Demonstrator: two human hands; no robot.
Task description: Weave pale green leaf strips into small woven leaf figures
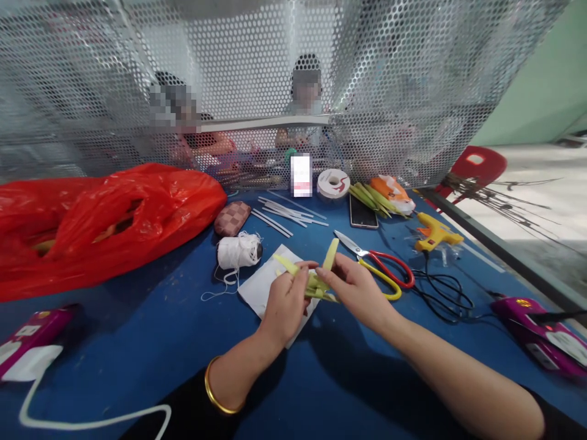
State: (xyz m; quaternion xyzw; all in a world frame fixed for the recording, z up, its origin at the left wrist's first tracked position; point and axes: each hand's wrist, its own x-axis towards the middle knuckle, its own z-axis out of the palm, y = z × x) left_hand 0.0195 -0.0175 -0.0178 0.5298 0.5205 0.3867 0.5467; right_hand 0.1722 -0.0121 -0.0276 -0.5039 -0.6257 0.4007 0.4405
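Observation:
Both of my hands meet over a white sheet of paper (257,287) on the blue table. My left hand (285,300) is closed on a bundle of pale green leaf strips (316,286), one end of which sticks out to the upper left. From the right, my right hand (353,282) pinches an upright strip (331,253) of the same green material, its fingertips close to my left hand. Fingers cover part of the bundle, so how the strips join cannot be made out. Red-and-yellow-handled scissors (385,269) lie just beyond my right hand, blades pointing away to the left.
A spool of white string (238,250), a checked pouch (232,219) and thin white sticks (287,212) lie ahead. At right are a yellow glue gun (435,232), its black cable, a phone (362,212) and a purple power strip (541,333). A red plastic bag (174,201) fills the left.

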